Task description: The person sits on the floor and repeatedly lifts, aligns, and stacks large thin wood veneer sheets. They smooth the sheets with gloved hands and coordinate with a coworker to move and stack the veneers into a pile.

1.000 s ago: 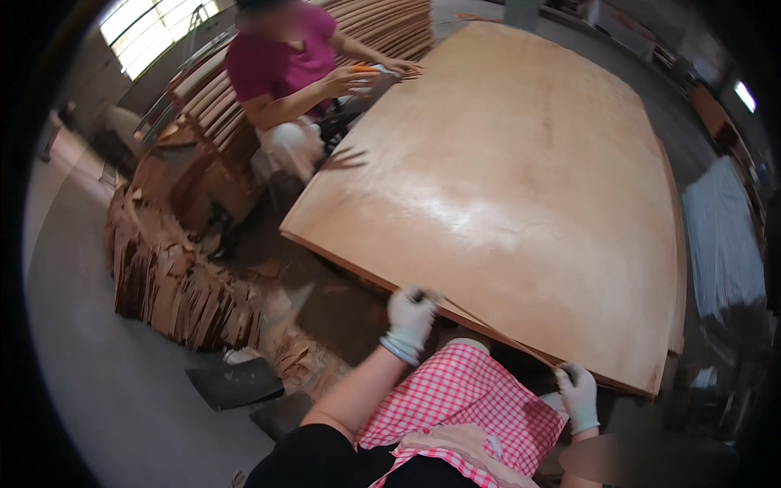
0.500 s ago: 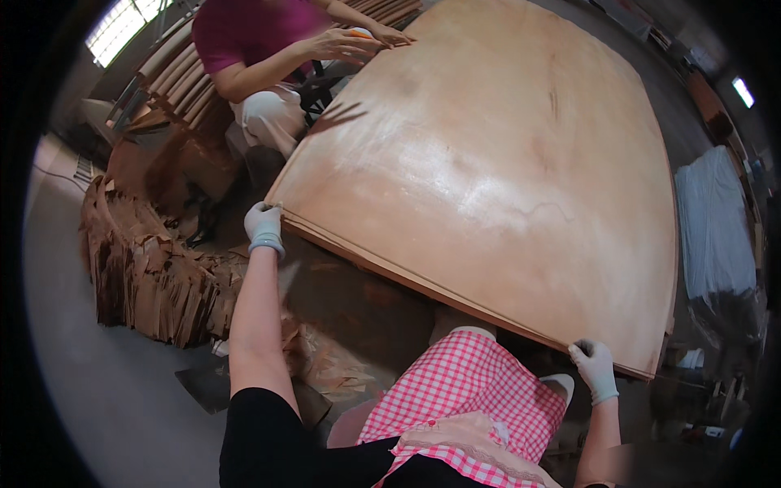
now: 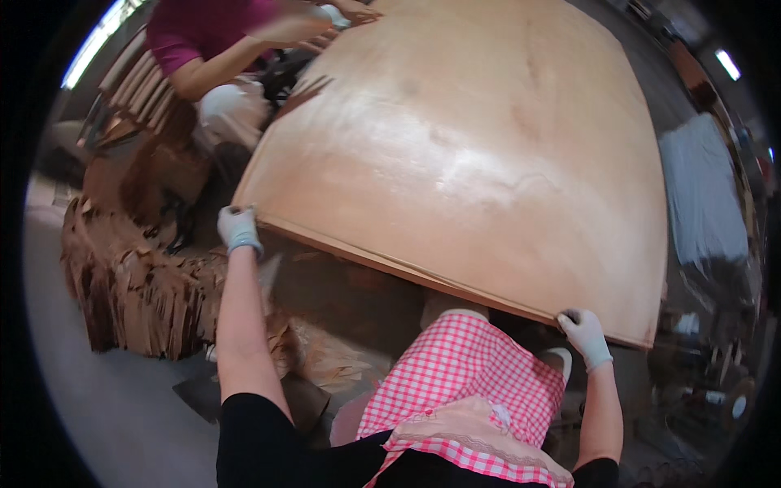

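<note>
Gripping veneer sheet (image 3: 472,163) | my left hand (image 3: 238,228) fingers closed on its near-left corner | my right hand (image 3: 586,335) clasping its near-right edge | co-worker's hands (image 3: 325,20) at far edge

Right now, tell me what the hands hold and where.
Both gloved hands grip the large veneer sheet at its near edge: left hand at the left corner, right hand near the right corner.

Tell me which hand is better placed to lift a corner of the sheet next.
Probably left. The left hand grips the veneer sheet right at its near-left corner with the arm stretched out. The right hand holds the near edge just short of the right corner, close to the body.
</note>
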{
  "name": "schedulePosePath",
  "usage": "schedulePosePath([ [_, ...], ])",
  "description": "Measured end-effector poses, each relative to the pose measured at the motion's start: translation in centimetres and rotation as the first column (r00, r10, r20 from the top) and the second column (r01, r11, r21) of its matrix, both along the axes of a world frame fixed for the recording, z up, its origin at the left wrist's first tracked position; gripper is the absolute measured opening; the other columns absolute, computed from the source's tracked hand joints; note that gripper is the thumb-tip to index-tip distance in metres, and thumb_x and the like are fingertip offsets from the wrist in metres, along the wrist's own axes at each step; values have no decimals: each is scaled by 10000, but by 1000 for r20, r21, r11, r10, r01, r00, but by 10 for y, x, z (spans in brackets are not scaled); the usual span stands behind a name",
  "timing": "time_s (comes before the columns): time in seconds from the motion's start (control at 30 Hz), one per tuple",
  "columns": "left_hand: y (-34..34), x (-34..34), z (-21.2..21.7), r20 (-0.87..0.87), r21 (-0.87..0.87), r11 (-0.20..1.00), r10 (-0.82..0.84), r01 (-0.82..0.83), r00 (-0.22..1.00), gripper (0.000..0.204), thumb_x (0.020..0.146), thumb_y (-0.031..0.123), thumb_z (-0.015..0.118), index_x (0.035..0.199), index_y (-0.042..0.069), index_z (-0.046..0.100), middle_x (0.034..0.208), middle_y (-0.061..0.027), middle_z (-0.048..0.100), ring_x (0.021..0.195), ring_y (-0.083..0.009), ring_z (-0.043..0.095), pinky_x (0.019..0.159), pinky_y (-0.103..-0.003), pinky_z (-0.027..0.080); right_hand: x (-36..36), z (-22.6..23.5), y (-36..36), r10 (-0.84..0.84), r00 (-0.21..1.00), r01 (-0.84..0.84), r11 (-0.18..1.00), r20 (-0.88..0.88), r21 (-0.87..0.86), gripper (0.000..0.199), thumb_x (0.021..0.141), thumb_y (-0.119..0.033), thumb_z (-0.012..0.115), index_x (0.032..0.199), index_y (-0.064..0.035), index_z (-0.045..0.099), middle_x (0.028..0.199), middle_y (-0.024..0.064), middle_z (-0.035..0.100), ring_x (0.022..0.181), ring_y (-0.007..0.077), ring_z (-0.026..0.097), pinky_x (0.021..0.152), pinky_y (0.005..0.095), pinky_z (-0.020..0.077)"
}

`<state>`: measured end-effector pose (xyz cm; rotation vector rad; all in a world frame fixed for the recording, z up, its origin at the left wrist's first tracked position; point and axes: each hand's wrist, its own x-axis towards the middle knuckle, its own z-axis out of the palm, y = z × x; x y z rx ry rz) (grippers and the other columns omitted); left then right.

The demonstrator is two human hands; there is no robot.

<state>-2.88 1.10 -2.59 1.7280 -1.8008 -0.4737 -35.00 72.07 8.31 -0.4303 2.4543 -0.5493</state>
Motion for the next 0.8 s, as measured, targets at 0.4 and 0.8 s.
schedulePosePath([
  [0.4, 32, -23, 35, 581, 19, 995, -94, 103, 808, 364, 893, 419, 626, 1216, 310, 755, 1266, -93, 677, 1112, -333, 668, 933, -469, 543, -22, 7, 34, -77, 990, 103, 965, -116, 239, 413, 826, -416, 714, 920, -16, 754, 908, 220, 734, 905, 365, 711, 822, 453, 547],
  [0.8, 222, -155, 45, 618, -257, 724, -386, 640, 685, 643, 895, 321, 645, 1434, -7, 519, 1502, -255, 483, 1382, -372, 467, 1171, -514, 329, -26, -23, 41, -81, 989, 105, 975, -125, 194, 445, 794, -471, 725, 937, -51, 762, 990, 205, 736, 996, 359, 700, 894, 458, 550],
])
